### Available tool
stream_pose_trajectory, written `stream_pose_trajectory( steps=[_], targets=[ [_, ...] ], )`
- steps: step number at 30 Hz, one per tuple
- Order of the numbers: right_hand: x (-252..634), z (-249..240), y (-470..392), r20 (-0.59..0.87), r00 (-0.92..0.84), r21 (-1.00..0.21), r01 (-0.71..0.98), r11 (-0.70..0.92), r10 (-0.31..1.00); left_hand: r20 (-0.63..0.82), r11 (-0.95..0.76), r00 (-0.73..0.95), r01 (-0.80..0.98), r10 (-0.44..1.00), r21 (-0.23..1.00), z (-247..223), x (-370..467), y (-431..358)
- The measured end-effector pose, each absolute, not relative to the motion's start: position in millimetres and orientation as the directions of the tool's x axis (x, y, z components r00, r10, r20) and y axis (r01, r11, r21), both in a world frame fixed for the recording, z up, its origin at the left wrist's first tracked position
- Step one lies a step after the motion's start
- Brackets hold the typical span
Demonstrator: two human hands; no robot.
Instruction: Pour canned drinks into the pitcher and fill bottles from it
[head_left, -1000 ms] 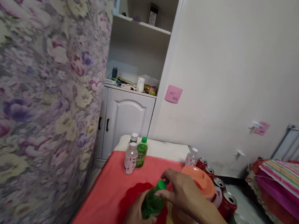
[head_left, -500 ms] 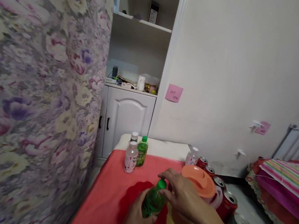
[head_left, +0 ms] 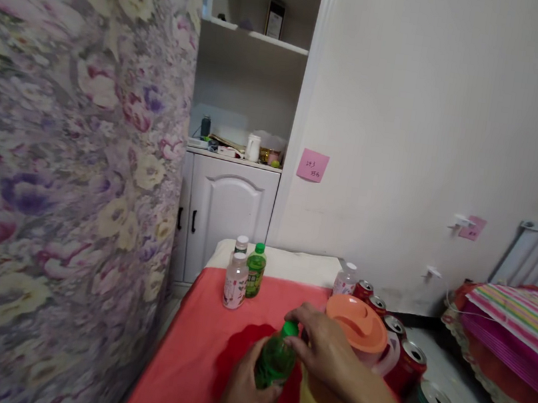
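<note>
Your left hand (head_left: 243,393) wraps the bottle (head_left: 273,364), its cap (head_left: 289,329) just above those fingers; your right hand (head_left: 323,345) curls narrowly at the cap, though whether it pinches is hard to tell; the bottle looks light and likely flexes, so hold mid-body, gently.

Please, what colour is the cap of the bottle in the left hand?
The cap is green; it shows in the head view.

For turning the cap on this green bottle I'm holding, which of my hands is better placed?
Probably your right hand: it is up at the green cap, while your left hand is wrapped around the bottle lower down, apparently steadying it.
</note>
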State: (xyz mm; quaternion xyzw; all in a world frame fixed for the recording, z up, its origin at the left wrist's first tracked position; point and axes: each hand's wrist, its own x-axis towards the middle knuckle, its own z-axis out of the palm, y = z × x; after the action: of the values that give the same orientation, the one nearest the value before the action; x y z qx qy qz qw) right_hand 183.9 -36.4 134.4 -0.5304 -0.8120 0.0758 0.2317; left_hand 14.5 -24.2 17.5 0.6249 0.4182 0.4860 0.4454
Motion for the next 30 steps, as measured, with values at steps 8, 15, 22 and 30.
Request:
stream_pose_trajectory(
  steps=[8, 15, 22, 30],
  targets=[
    [185, 132, -36, 0.317, -0.346, -0.404, 0.793, 0.456, 0.883, 0.225, -0.242, 0.183, 0.079, 0.957, 0.967, 19, 14, -24],
    [174, 130, -37, 0.328, -0.305, -0.398, 0.814, 0.424, 0.894, 0.252, -0.267, 0.191, 0.055, 0.949, 0.962, 11, 12, -18],
    [169, 124, -40, 0.353, -0.265, -0.428, 0.807, 0.407, 0.897, 0.27, -0.287, 0.172, 0.081, 0.947, 0.954, 5, 10, -16],
    [182, 104, -52, 0.532, -0.211, -0.437, 0.761, 0.479, 0.82, 0.277, -0.292, 0.165, 0.079, 0.947, 0.953, 10, 9, -16]
  ],
)
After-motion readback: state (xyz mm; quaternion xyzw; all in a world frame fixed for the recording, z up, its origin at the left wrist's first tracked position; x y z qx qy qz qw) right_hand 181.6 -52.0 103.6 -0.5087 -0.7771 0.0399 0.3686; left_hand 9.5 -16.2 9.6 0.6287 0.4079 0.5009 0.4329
